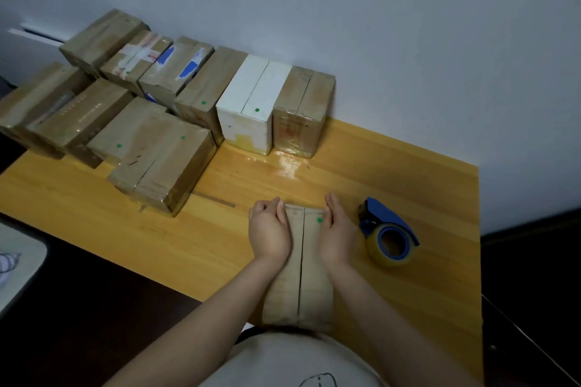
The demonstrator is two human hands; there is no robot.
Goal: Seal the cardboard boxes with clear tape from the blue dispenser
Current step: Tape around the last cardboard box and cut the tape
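A narrow brown cardboard box (301,276) lies lengthwise on the wooden table (408,185), right in front of me, its two top flaps meeting at a dark middle seam. My left hand (270,229) rests on the left flap with its fingers curled at the box's far left edge. My right hand (338,231) lies on the right flap, fingers straight along the far right edge beside a green dot. The blue tape dispenser (388,231) with its roll of clear tape lies on the table just right of the box, untouched.
Several taped boxes fill the table's far left: a large brown box (163,163), a white box (248,107) and a brown box (301,110) against the wall. The table's right edge (479,245) drops to dark floor.
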